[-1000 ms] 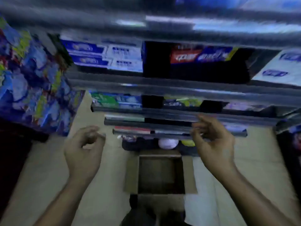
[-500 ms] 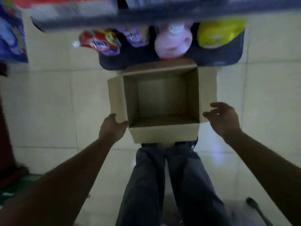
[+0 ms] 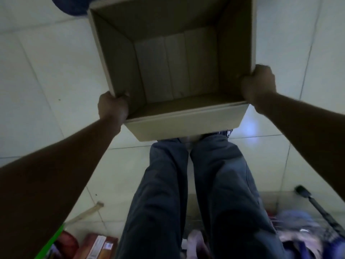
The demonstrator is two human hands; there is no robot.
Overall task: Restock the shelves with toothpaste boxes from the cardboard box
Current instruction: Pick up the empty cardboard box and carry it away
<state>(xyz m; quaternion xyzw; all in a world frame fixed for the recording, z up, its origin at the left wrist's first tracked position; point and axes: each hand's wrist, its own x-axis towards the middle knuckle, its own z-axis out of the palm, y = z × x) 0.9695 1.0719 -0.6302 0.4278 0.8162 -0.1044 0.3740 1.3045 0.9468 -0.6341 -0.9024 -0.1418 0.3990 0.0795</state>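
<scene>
- Head view: box (image 3: 186, 122) at 12 o'clock, open top facing cam, over tiled floor (image 3: 46, 71), just ahead of legs (image 3: 186, 193).
- Left grip (image 3: 113, 107) is clamped on the box rim at its 7 o'clock corner, curled over the edge. Right grip (image 3: 258, 84) is wrapped on the rim at approx. 4 o'clock. Both are closed on cardboard, nothing else held.
- Step, my read: restock looks done or nearly so. No toothpaste seen inside, so this is prob. lifting/clearing the empty box, not picking stock.
- Next move needs an even two-sided lift, box kept level. The thin rim could buckle if squeezed at one corner only. Can't tell if the box is off the floor yet.
- Box look: plain brown corrugated, deep, near flap folded down outside. Bottom shows flap seams, bare inside. Prob. light and easy to carry.
- No shelves in view.
</scene>
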